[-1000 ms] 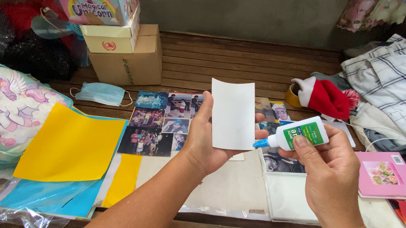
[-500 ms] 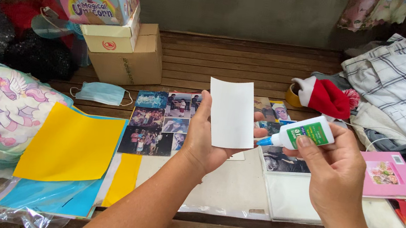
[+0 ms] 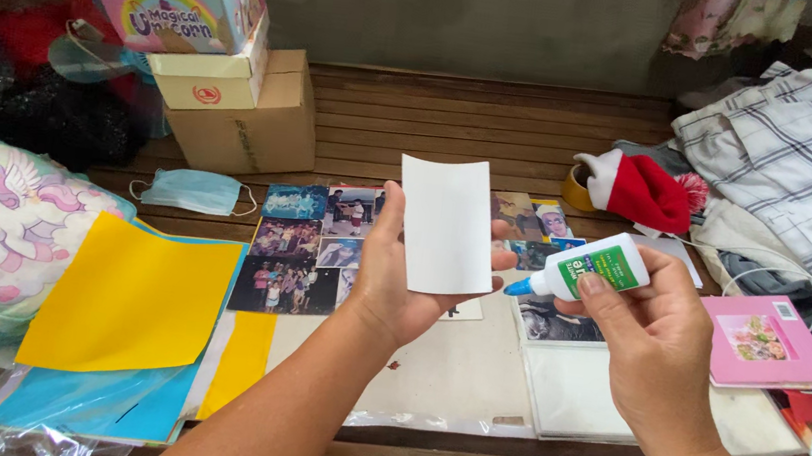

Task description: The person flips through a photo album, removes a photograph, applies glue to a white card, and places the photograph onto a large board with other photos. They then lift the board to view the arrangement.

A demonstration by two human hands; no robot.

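**Glue Nozzle at Card Edge**

While both forearms reach in from the near edge, the left hand holds a white card upright, blank side toward the wearer, thumb on its left edge and fingertips curled round the right edge. The right hand grips a glue bottle, fingers wrapped and pressed about its body, blue nozzle pointed left, just beside the card's lower right edge; whether it touches cannot be told. No glue shows on the card.

By my judgement, the step in hand is gluing the card's blank face. The next move calls for the nozzle laid on that face, a light squeeze, and the card kept steady.

Below the hands lies a white sheet; left of it, yellow paper. Further out, printed photos lie in rows, a face mask beside them. Farthest back stand stacked boxes.
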